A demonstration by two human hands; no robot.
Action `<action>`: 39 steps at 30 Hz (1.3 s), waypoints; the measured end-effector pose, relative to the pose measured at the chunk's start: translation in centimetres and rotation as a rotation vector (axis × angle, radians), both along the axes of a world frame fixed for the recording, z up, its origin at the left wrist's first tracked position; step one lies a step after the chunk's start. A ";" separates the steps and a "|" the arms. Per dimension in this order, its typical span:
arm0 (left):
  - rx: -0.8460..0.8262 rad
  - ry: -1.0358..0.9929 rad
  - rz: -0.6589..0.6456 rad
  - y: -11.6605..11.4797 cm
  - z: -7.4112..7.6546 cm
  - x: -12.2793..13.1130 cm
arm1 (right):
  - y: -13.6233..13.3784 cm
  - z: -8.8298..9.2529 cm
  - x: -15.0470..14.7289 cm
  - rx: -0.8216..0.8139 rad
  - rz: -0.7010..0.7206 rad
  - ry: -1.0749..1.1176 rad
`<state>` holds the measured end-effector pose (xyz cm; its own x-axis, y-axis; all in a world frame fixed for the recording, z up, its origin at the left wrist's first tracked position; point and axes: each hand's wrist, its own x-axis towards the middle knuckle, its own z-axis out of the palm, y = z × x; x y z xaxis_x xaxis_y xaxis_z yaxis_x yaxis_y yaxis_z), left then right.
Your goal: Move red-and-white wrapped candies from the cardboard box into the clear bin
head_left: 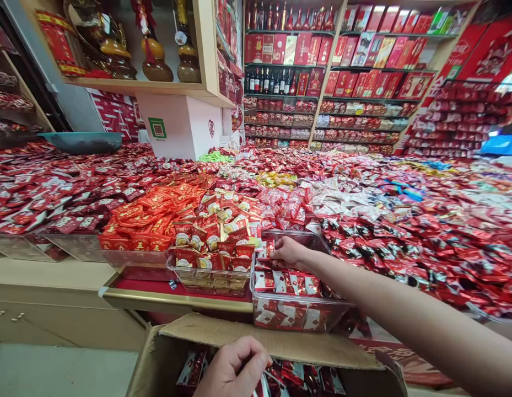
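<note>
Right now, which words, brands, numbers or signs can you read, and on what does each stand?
"DURIAN": shiny red-and-gold packets.
Too small or blurred: print on green-framed QR-code sign; red heart-shaped sign; red rectangular boxes; dark glass bottles; red-and-white packets.

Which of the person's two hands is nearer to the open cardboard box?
Left. The left hand is over the cardboard box; the right hand is farther off, beyond it, at the clear bin.
</note>
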<state>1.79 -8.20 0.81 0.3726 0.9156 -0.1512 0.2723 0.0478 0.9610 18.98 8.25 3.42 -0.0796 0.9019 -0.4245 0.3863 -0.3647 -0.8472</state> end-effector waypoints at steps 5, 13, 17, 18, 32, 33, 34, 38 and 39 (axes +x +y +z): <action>-0.012 0.011 -0.084 0.5 0.0 -0.1 | 0.6 -0.7 0.4 0.081 0.094 -0.218; -0.035 0.000 -0.028 0.2 0.3 0.1 | 0.8 -1.2 0.4 0.244 0.108 -0.506; -0.021 -0.008 -0.014 0.2 0.1 0.1 | 0.8 -1.3 0.4 0.316 0.128 -0.543; -0.016 -0.015 -0.005 0.1 0.0 0.2 | 0.9 -1.2 0.4 0.331 0.124 -0.548; 0.219 -0.358 0.413 2.4 4.3 1.9 | -13.3 5.1 0.5 0.185 0.327 0.365; 0.256 -0.354 0.399 2.5 4.3 2.2 | -13.9 4.5 0.6 0.158 0.311 0.425; 0.279 -0.346 0.382 2.6 4.1 2.4 | -14.2 4.0 0.7 0.141 0.301 0.464; 0.250 -0.325 0.335 2.3 3.7 2.9 | -14.4 3.4 1.9 0.172 0.258 0.503; 0.209 -0.342 0.325 2.3 3.7 2.8 | -14.4 3.4 2.2 0.192 0.237 0.514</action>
